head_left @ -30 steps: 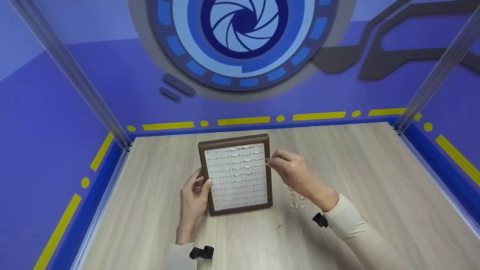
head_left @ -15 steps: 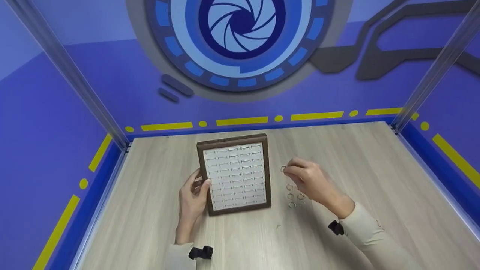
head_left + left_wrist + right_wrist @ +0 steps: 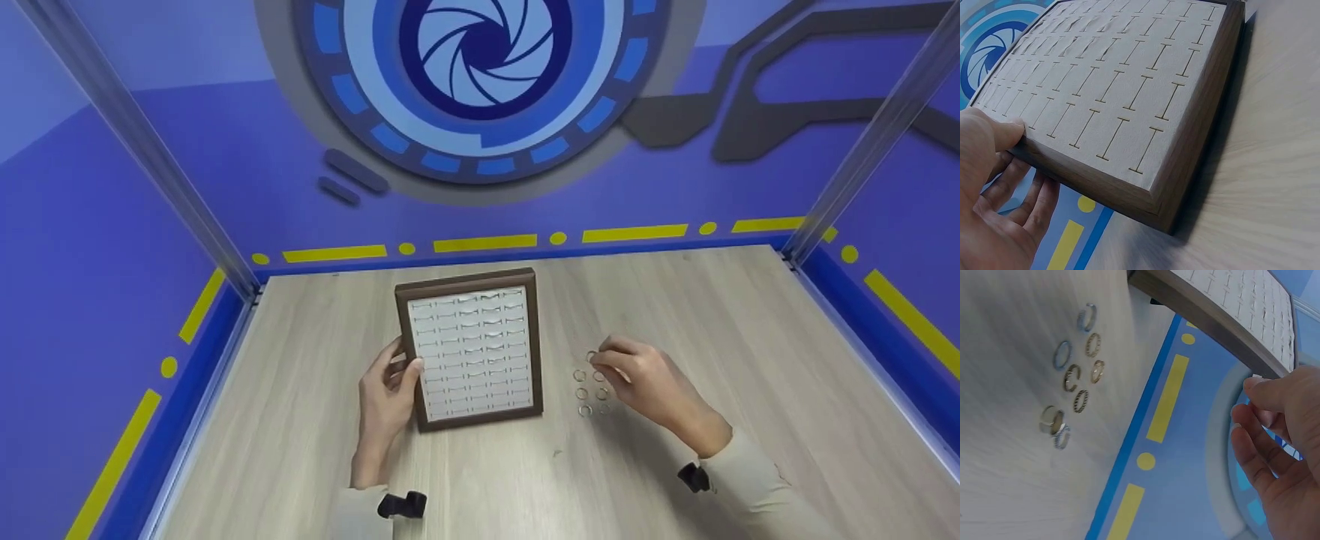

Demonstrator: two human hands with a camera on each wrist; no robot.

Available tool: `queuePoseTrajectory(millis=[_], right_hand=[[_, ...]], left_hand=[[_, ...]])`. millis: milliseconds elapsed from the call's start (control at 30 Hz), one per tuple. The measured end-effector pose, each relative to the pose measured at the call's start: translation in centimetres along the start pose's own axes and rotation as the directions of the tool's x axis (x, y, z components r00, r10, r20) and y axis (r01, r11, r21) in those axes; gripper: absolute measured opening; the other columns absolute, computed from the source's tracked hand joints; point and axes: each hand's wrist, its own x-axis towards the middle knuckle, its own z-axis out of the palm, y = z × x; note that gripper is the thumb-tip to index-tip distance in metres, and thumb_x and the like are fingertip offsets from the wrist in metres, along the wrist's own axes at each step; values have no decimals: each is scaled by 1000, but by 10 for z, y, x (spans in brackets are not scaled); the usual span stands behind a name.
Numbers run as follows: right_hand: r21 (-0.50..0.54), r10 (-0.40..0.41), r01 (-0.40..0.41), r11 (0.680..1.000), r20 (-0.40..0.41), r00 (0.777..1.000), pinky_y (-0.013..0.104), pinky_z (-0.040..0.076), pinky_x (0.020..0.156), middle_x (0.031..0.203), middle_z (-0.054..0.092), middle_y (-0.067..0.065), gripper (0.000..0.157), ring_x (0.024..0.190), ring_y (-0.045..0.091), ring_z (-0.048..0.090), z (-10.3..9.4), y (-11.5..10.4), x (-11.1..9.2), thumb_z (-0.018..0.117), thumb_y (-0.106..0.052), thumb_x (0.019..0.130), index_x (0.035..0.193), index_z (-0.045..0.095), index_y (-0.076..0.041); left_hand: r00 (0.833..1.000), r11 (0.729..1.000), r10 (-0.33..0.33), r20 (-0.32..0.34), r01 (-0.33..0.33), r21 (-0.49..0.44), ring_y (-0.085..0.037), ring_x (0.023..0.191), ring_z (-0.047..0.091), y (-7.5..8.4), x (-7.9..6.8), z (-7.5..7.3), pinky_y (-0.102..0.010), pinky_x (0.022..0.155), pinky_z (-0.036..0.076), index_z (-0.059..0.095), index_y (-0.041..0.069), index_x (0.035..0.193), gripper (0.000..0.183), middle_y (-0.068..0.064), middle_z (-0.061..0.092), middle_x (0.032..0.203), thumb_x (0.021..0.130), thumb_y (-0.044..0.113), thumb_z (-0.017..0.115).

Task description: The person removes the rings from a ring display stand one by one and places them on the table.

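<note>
A ring display tray [image 3: 472,356] with a brown wooden frame and a white slotted pad stands tilted on the table. My left hand [image 3: 386,397] grips its left edge, thumb on the front and fingers behind, as the left wrist view [image 3: 1002,185] also shows. Several slots in the middle columns look bulged or opened. My right hand [image 3: 637,379] is to the right of the tray, thumb and finger pinching a small ring [image 3: 591,356] above the loose rings. In the right wrist view, my right hand [image 3: 1286,433] appears near the tray's edge, with its fingertips together.
Several loose metal rings [image 3: 582,394] lie in rows on the light wooden table [image 3: 480,480], right of the tray. A tiny scrap [image 3: 557,452] lies nearer the front. Blue panelled walls [image 3: 187,165] enclose the table at the back and sides.
My right hand has moved from the tray's right edge, rightward and toward the front, carrying the ring to the loose rings. My left hand and the tray have stayed in place.
</note>
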Motion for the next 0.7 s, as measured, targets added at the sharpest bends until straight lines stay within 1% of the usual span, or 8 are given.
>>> queuePoseTrajectory(millis=[100, 267, 300, 333, 467, 500, 600, 700], right_hand=[[8, 5, -5, 1000, -7, 1000, 22, 60, 62, 91, 71, 0, 28, 75, 12, 70, 0, 3, -9, 85, 15, 78, 93, 80, -7], [5, 37, -37, 999, 37, 999, 21, 59, 63, 92, 71, 0, 16, 76, 11, 69, -1, 7, -23, 80, 8, 89, 94, 80, -7], [-4, 46, -45, 999, 49, 998, 20, 59, 63, 92, 71, -1, 16, 76, 10, 68, -1, 8, -26, 81, 8, 89, 94, 81, -7], [-9, 54, -54, 999, 57, 997, 21, 59, 63, 91, 71, -1, 16, 76, 10, 68, -1, 9, -28, 82, 7, 88, 94, 81, -8], [-39, 84, -82, 996, 69, 994, 20, 59, 64, 89, 69, -4, 23, 75, 8, 67, 0, 11, -36, 87, 11, 80, 90, 80, -9], [-45, 94, -91, 995, 70, 993, 19, 59, 64, 89, 68, -5, 27, 75, 7, 67, 1, 11, -38, 89, 12, 76, 89, 80, -10], [-59, 126, -121, 991, 88, 988, 19, 60, 66, 90, 69, -6, 26, 77, 7, 68, 2, 13, -44, 91, 10, 75, 87, 80, -11], [-64, 147, -140, 988, 114, 983, 21, 63, 70, 91, 70, -6, 24, 80, 8, 71, 3, 15, -52, 92, 7, 76, 88, 81, -10]], left_hand=[[1000, 1000, 6, 11, -6, -6, -34, 115, 73, -1, 0, 0, -41, 101, 63, 57, 2, 152, 52, -21, 68, 137, 103, 13, 72], [1000, 1000, 6, 15, -6, -2, -34, 116, 73, -1, -1, 0, -40, 102, 63, 56, 2, 152, 53, -21, 67, 138, 104, 14, 72], [1000, 1000, 5, 14, -5, 2, -34, 116, 73, 0, -1, 0, -40, 102, 63, 56, 2, 152, 53, -21, 67, 138, 104, 13, 72], [1000, 1000, 3, 14, -3, 2, -34, 116, 72, 0, -1, 0, -39, 102, 63, 56, 2, 152, 52, -20, 67, 139, 104, 13, 72], [1000, 1000, -10, 15, 10, 8, -33, 117, 72, 2, -1, 0, -38, 103, 63, 56, 3, 153, 53, -19, 67, 140, 103, 11, 72], [1000, 1000, -12, 14, 12, 10, -32, 117, 72, 2, -1, 0, -38, 103, 63, 55, 3, 153, 53, -19, 67, 140, 104, 11, 71], [1000, 1000, -14, 11, 14, 5, -33, 116, 73, 2, -1, 0, -38, 102, 63, 56, 4, 153, 53, -19, 67, 140, 103, 11, 72], [1000, 1000, -13, 10, 13, -2, -33, 116, 73, 1, -1, 1, -38, 102, 63, 56, 4, 153, 53, -19, 67, 140, 103, 11, 72]])
